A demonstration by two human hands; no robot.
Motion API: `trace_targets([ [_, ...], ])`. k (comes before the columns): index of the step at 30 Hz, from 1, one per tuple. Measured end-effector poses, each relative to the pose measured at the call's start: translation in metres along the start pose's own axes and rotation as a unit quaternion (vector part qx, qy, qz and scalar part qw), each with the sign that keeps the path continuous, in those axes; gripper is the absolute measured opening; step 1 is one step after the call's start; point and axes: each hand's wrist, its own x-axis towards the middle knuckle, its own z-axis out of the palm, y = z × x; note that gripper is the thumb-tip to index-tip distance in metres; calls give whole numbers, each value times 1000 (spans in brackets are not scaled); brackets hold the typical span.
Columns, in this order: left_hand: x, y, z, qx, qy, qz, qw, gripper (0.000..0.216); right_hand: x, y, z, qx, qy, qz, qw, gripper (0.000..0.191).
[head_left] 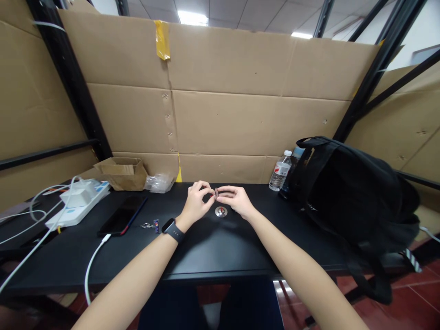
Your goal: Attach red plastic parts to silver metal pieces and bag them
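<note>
Between the fingertips of both hands is a small, thin round metal piece (216,193), seen nearly edge-on and held just above the table. My left hand (197,201), with a dark watch (173,229) on its wrist, pinches it from the left. From the right, my right hand (239,201) closes thumb and fingers on the same piece. Directly below them, a shiny round metal disc (221,211) with a raised, reddish centre lies on the black table (213,256). What kind of object these pieces are is too small to tell.
To the left are a keyring (156,226), a phone (123,215) with a white cable, a power strip (77,206), a paper bag (125,174) and clear plastic wrap (160,183). A water bottle (280,172) and black backpack (354,201) stand right. Cardboard (223,110) walls the back.
</note>
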Motion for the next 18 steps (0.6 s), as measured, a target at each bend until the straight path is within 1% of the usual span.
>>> trace_targets([
  [3,0,-1,0,6,3,-3,1000,6,0,1,0,-4,-7,-5,1000,52],
  [9,0,-2,-1,26,0,-2,1000,7,0,3,1,1,-20,-1,1000,48],
  [18,1,2,-3,-1,2,1,1000,6,2,5,-1,17,-10,-18,1000,41],
])
